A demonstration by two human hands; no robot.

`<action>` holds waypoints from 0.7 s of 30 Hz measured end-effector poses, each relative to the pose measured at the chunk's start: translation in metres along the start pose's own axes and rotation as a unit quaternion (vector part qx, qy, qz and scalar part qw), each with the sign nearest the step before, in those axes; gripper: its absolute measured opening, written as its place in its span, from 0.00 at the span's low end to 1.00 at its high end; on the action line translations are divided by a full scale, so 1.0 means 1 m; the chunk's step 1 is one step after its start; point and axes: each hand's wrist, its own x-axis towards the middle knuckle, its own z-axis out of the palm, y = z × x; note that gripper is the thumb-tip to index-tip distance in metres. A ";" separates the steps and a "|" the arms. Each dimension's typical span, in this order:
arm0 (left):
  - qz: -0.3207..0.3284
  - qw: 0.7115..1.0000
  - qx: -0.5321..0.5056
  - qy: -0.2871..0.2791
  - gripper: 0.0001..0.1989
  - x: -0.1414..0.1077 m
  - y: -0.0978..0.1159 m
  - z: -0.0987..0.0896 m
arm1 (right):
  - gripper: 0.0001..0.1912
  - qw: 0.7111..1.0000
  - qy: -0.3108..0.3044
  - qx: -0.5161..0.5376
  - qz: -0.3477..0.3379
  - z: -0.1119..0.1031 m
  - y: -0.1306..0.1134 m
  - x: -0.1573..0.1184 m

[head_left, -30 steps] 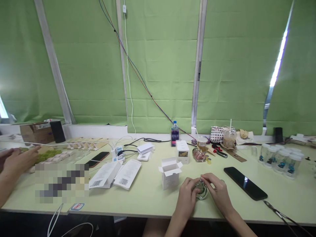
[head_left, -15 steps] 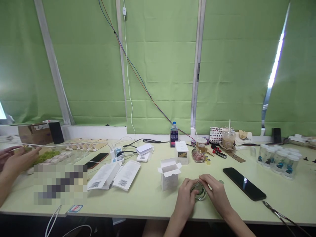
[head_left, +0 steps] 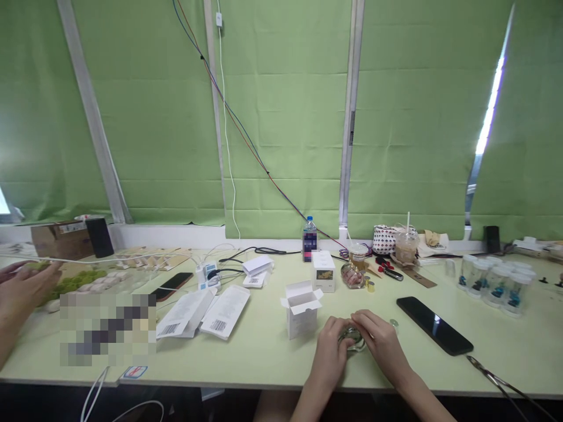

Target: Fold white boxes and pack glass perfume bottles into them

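Note:
Low over the table's front part, my left hand (head_left: 331, 346) is curled round the near-left side of a small round clear glass jar (head_left: 357, 344) with something green in it. My right hand (head_left: 377, 337) reaches over the jar's top from the right, fingertips pinched together at its mouth. What those fingertips hold, if anything, is hidden. Just right of them lies a small pale green disc (head_left: 394, 323). An open white carton (head_left: 302, 313) stands upright to the left, its flaps spread. Behind it is a closed white box (head_left: 324, 273) with a picture on its front.
A similar glass jar with pink contents (head_left: 352, 276) stands farther back, near a drink cup (head_left: 358, 256) and a water bottle (head_left: 309, 240). To the right are a black phone (head_left: 434, 326), pliers (head_left: 491, 375) and clear tubes (head_left: 499, 287). A co-worker's hands (head_left: 26, 284) work at far left.
My right hand has shifted slightly left and now covers more of the jar's top. My left hand keeps its hold. At far left, the co-worker's hands have moved a little left.

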 end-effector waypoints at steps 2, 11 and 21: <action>-0.001 1.000 0.006 0.001 0.18 0.000 -0.001 0.000 | 0.13 1.000 -0.002 -0.002 0.001 0.001 0.001 -0.001; -0.006 1.000 0.016 0.002 0.18 0.002 -0.002 0.001 | 0.12 1.000 0.002 -0.002 0.002 0.005 0.004 -0.003; 0.002 1.000 0.005 -0.006 0.18 0.000 0.000 0.001 | 0.13 0.995 0.024 0.040 0.086 0.000 0.001 -0.003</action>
